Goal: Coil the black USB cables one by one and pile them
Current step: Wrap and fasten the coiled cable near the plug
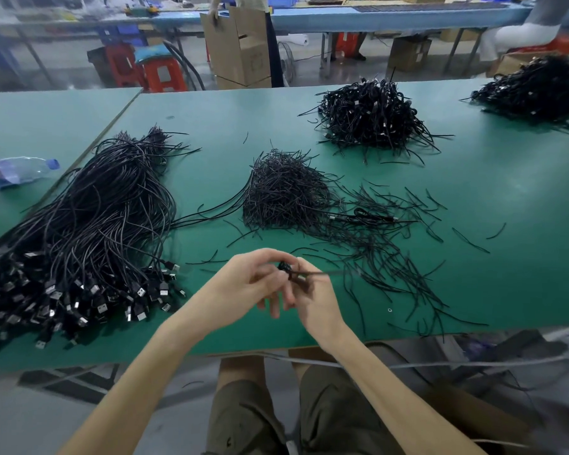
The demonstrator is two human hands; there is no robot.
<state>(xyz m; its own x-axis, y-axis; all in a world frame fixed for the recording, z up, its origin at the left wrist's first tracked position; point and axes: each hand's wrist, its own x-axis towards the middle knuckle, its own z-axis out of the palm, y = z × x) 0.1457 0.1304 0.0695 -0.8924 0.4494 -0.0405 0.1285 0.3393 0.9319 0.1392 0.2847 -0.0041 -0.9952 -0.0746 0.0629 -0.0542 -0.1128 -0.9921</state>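
A: Where is the cable in hand?

B: Low at the table's [473, 192] near edge, lifted off it. The left hand [243, 284] has its fingers curled round a small coiled cable [284, 267]. The right hand [312, 300] pinches a thin black strand [329, 273] just where it leaves the coil.

A: Which way does the strand run?

B: Its long axis lies nine to three, with the free end at three o'clock. It is blurred, so I can't tell whether it is the cable's tail or a tie.

A: And the pile it goes to?

B: I judge it is the finished pile [372, 116], at one o'clock from the hands and well apart. The right hand is nearer to it. A heap of short ties [286, 195] sits between, at twelve.

A: The supply?

B: The loose bundle of USB cables [89, 231] is at nine to ten o'clock, plugs toward the near edge, nearer the left hand.

A: Any writing?

B: None I can read. The label on the bottle [17, 170] at ten o'clock is blurred, and the mark on the cardboard box [243, 50] at twelve is too faint.
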